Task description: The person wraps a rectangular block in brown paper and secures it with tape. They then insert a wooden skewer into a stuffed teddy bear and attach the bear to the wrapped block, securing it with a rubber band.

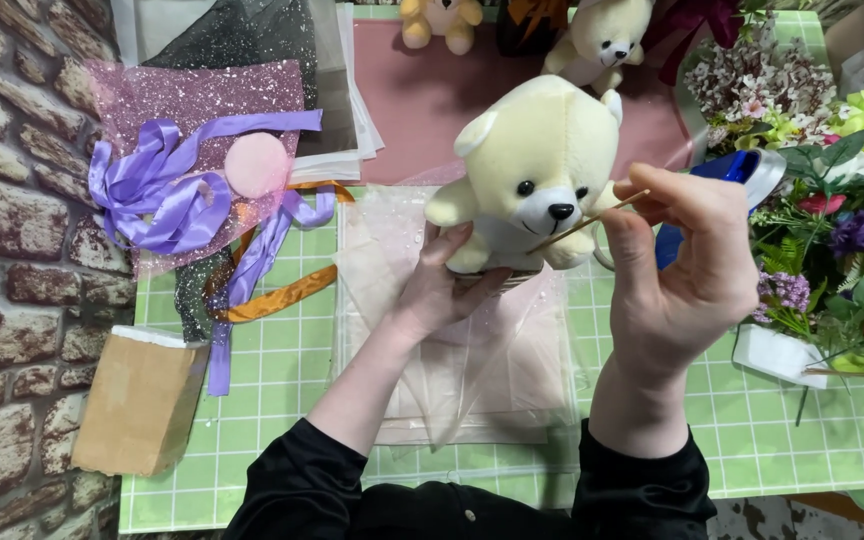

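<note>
A cream plush teddy bear (pixel 537 165) with black eyes and nose is held upright above the green grid mat (pixel 282 360). My left hand (pixel 442 285) grips the bear from below, at its lower body. My right hand (pixel 677 270) pinches a thin wooden stick (pixel 582 223) between thumb and fingers; the stick's far end points at the bear's lower front, just under its muzzle. A sheet of sheer pale tulle (pixel 452 370) lies flat on the mat beneath both hands.
Purple satin ribbon (pixel 152 190), a pink pompom (pixel 257 165), glittery pink mesh and an orange ribbon (pixel 277 295) lie at left. A cardboard box (pixel 142 400) stands front left by the brick wall. Artificial flowers (pixel 832 220) crowd the right. Two more plush bears (pixel 602 40) sit at the back.
</note>
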